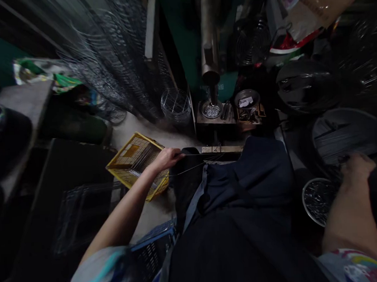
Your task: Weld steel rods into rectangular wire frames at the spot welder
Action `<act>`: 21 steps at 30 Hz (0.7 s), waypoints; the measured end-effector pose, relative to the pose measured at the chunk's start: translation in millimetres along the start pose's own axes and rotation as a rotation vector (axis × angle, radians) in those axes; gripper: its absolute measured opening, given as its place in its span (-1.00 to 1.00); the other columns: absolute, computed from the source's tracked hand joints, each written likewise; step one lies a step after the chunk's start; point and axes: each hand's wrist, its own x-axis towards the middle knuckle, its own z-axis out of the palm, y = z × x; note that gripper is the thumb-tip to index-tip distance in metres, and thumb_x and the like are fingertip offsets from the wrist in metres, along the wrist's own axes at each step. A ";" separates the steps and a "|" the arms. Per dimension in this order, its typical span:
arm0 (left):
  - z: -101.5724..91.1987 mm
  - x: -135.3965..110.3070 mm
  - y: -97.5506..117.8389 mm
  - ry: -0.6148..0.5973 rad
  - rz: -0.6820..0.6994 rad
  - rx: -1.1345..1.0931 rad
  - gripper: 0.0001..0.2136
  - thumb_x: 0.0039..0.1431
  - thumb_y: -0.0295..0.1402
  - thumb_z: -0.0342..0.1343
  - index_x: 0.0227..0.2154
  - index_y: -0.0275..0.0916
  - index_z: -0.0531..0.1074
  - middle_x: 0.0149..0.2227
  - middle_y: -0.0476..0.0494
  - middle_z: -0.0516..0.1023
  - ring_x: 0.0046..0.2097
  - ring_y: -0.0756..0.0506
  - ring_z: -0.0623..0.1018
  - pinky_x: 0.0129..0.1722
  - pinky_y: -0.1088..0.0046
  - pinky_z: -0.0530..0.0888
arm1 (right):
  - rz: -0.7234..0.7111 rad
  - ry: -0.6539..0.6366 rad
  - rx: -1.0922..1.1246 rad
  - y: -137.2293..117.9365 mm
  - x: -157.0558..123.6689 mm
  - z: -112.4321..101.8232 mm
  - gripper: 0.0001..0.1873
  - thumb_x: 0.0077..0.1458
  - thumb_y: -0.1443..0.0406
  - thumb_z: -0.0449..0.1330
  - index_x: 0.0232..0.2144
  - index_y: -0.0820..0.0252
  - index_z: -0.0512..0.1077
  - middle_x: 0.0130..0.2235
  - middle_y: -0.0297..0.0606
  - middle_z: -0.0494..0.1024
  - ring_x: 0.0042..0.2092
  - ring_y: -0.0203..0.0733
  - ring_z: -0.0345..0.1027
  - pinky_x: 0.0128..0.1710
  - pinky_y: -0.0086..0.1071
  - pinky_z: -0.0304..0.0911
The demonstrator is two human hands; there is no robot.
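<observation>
My left hand [168,158] is closed on the end of thin metal wires [205,158], which stretch right across my dark apron [229,185]. Below and left of that hand stands a yellow plastic crate [122,162] with thin metal rods lying inside. Far to the right, my right hand [358,165] reaches down at the near edge of a round dark tub [341,138] holding straight thin rods. Its fingers are dark and blurred, so whether they grip anything is unclear. Just below it sits a round bowl [318,199] of small shiny metal pieces.
Ahead stands a green machine with a vertical metal shaft [209,50] above a small dish [212,110] of metal bits. Stacked wire racks [106,56] lean at upper left. A blue crate [153,245] is beside my left leg. A cardboard box [330,4] sits upper right.
</observation>
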 end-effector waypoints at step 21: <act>21.1 -57.8 66.8 0.070 0.045 0.065 -0.69 0.34 -0.26 -0.17 -0.30 -0.23 0.48 -0.35 -0.17 0.54 -0.31 -0.08 0.52 -0.34 0.48 0.34 | -0.001 -0.173 0.191 -68.7 -51.6 4.9 -0.66 -0.03 0.08 0.26 -0.30 0.22 0.41 -0.30 -0.19 0.51 -0.30 -0.11 0.50 -0.27 -0.12 0.39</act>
